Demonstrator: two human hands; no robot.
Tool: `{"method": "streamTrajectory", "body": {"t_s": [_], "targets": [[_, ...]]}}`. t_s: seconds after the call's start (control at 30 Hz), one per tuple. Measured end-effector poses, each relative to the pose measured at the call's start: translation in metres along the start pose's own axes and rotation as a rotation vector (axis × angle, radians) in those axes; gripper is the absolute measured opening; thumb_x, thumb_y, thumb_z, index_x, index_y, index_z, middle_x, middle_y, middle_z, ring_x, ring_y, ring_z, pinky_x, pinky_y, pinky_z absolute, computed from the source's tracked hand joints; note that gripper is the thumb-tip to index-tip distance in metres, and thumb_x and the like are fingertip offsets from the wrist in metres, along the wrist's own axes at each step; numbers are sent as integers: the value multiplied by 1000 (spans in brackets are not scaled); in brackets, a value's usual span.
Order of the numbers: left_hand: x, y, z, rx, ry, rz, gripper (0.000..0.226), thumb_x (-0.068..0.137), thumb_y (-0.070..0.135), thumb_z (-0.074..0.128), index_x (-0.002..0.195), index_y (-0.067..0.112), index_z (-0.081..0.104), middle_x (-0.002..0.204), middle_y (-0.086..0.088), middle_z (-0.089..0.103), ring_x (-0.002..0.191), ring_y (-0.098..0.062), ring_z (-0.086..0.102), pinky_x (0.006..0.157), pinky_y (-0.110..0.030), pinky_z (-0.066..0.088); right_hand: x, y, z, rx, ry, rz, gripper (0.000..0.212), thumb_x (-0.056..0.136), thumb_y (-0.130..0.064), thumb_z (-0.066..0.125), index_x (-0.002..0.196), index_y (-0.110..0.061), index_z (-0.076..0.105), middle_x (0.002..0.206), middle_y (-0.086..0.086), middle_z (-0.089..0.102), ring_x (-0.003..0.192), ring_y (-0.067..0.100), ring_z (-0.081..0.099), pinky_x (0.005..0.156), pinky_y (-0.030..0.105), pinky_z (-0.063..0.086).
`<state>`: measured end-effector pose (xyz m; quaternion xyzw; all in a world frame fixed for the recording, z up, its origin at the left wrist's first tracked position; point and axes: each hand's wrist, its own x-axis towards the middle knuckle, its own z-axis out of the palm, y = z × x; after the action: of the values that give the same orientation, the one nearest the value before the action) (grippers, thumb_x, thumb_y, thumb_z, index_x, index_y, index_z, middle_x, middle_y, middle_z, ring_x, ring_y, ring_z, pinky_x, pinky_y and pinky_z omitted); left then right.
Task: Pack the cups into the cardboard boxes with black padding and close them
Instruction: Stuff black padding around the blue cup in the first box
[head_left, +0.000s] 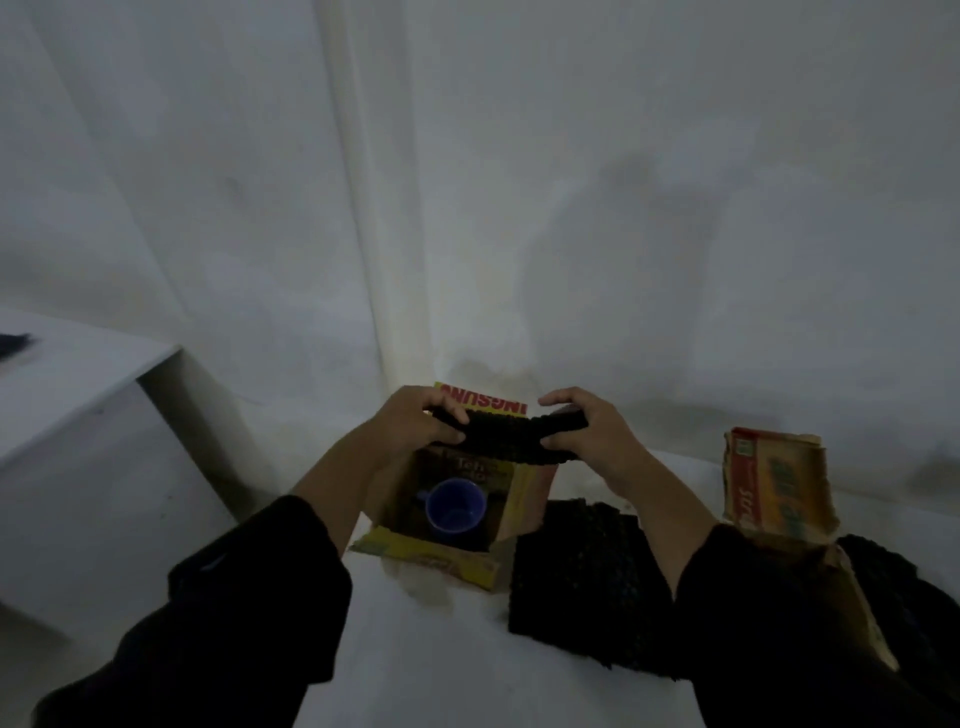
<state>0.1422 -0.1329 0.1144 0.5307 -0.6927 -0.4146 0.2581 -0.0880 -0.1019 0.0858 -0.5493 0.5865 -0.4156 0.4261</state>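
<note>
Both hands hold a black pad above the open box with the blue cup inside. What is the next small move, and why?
Probably lower the black padding piece into the open cardboard box, over the blue cup. The left hand and right hand grip its ends just above the opening, the cup already sits inside, and the flaps are open.

The open box (524, 493) is printed cardboard with a faint sheen — the blue cup (456, 506) inside it looks like smooth plastic. Beside the box, black padding (576, 571) is coarse, matt, knobbly. The worktop (431, 649) is smooth white.
</note>
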Motion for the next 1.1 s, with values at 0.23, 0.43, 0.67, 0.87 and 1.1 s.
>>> {"method": "streamTrajectory", "body": {"t_s": [0.23, 0.43, 0.67, 0.87, 1.1], "targets": [[60, -53, -16, 313, 20, 105, 19, 62, 5, 82, 67, 20, 71, 79, 1, 67, 81, -13, 62, 76, -25, 49, 47, 8, 47, -602, -29, -98, 24, 75, 8, 62, 81, -12, 75, 87, -8, 49, 91, 15, 54, 76, 25, 45], [81, -90, -6, 686, -75, 178, 15, 75, 13, 68, 80, 26, 75, 100, 3, 68, 97, -16, 61, 79, -20, 42, 68, 30, 80, -1078, -223, -92, 29, 84, 2, 56, 105, -13, 70, 123, 9, 50, 111, 27, 52, 86, 31, 42], [83, -102, 4, 1237, -216, 439, 18, 85, 24, 57, 98, 25, 70, 106, 0, 62, 111, -23, 50, 91, -34, 33, 67, 37, 107, -1450, -346, -190, 29, 86, 5, 54, 113, -1, 63, 124, 18, 50, 112, 35, 49, 82, 40, 45], [81, -112, 11, 1361, -261, 476, 15, 86, 33, 55, 89, 23, 65, 105, 1, 63, 109, -23, 48, 95, -36, 30, 57, 44, 118, -1570, -477, -159, 20, 87, 2, 56, 105, -1, 63, 120, 18, 53, 111, 33, 49, 79, 38, 45], [74, -123, 21, 1490, -346, 476, 23, 95, 29, 46, 92, 23, 68, 103, 4, 65, 117, -23, 42, 102, -38, 26, 59, 59, 122, -1522, -502, -26, 15, 92, -3, 53, 105, -8, 59, 105, 15, 61, 90, 28, 60, 71, 37, 51]]}}
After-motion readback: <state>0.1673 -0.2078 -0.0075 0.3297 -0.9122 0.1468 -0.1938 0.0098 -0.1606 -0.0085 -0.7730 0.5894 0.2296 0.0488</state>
